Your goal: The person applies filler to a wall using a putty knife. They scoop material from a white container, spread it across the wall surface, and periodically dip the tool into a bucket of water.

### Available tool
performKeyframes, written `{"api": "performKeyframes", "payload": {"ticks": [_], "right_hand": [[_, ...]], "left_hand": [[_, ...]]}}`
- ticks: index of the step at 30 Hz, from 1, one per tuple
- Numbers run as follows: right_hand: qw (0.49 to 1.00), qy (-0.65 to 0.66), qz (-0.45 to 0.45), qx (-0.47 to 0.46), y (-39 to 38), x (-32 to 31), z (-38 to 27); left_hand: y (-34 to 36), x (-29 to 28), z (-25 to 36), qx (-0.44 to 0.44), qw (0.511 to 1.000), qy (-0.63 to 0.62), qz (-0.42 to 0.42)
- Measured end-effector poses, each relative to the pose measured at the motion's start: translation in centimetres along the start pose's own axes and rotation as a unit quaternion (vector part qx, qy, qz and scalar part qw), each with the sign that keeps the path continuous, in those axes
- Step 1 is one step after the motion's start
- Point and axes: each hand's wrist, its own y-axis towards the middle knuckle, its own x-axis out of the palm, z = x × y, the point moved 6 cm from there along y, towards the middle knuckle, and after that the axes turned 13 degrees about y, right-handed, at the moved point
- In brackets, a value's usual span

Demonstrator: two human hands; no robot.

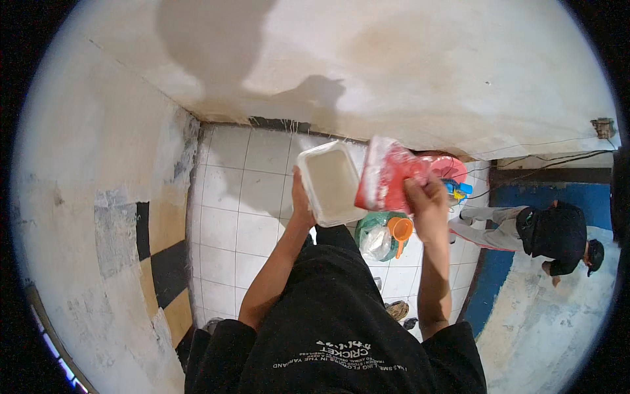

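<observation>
My left hand [300, 203] grips the left side of a white rectangular container [328, 184] with a pale cream, smooth-looking content in it. Just to its right, my right hand [426, 203] has its fingers closed on a red-and-white plastic packet [387, 172], raised beside the container's rim. Beneath the packet on the tiled floor [239, 230], a green container [364, 230] bears a pale plastic bag [376, 244] and an orange dipper [400, 230]. A pink basin [453, 167], partly hidden by the packet, has blue and yellow items [462, 190] near it.
Patchily painted walls [125, 131] surround the floor. Another person in a dark top [551, 230] stands at the right by a partly blue wall [590, 194]. Dark cables [538, 172] run along the upper right. Shoes [397, 310] and small objects lie near my right side.
</observation>
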Motion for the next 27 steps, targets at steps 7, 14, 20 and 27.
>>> {"api": "performKeyframes", "payload": {"ticks": [7,14,20,27], "right_hand": [[0.901,-0.425,-0.033,-0.078,-3.0,6.6,4.2],[0.892,-0.423,-0.078,-0.139,-4.0,7.7,5.7],[0.898,-0.416,-0.077,-0.121,-3.8,7.2,4.8],[0.889,-0.43,-0.067,-0.143,-0.8,4.8,3.6]], "left_hand": [[-4.1,1.5,-1.1,0.024,1.0,0.02,-0.002],[-5.1,2.4,-2.1,0.026,0.998,0.029,-0.057],[-4.4,3.1,-2.8,-0.002,0.999,0.046,-0.017],[-2.7,3.8,-4.5,-0.021,0.999,0.03,0.02]]}}
